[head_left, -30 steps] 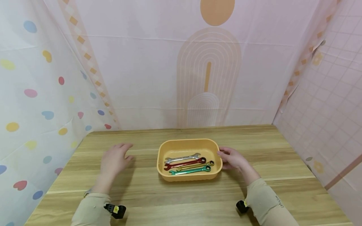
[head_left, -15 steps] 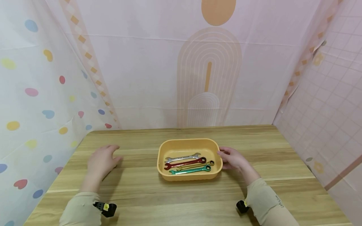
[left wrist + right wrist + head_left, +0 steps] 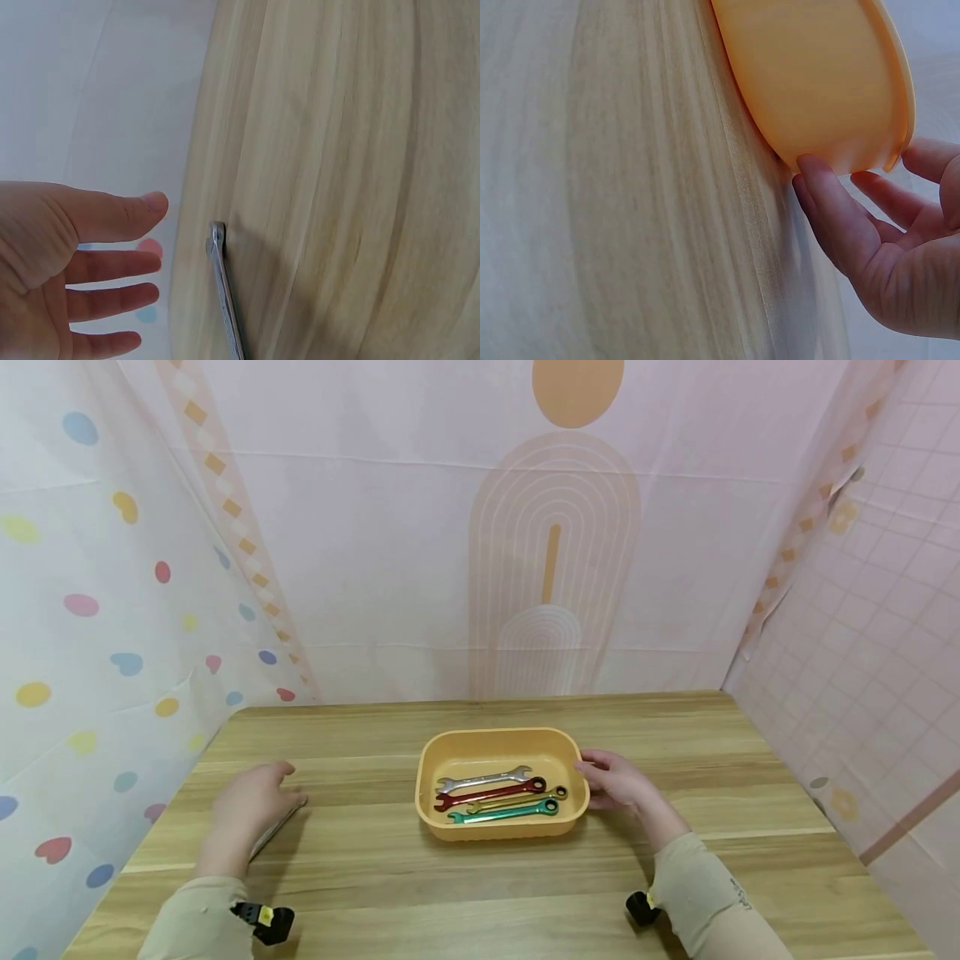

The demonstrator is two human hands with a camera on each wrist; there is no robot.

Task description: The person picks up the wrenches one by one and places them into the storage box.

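Note:
An orange tray (image 3: 497, 734) stands mid-table and holds a silver wrench (image 3: 483, 778), a red wrench (image 3: 491, 793), a gold wrench (image 3: 519, 799) and a green wrench (image 3: 504, 812). My right hand (image 3: 592, 774) rests at the tray's right end. In the right wrist view its thumb (image 3: 829, 214) touches the tray's outer wall (image 3: 817, 82) and its fingers lie loosely by the rim. My left hand (image 3: 281, 785) hovers open near the table's left edge. Another silver wrench (image 3: 225, 300) lies on the wood just beside its straight fingers (image 3: 112, 262); in the head view this loose wrench (image 3: 276, 827) is half hidden under the hand.
The wooden table (image 3: 480, 877) is closed in by patterned cloth walls (image 3: 112, 610) on the left, back and right. The loose wrench lies close to the table's left edge. A small black wrist camera (image 3: 266, 922) sits on each sleeve.
My left hand has drawn back leftward and nearer to me, away from the tray and over the loose wrench. The right hand and the tray have not moved.

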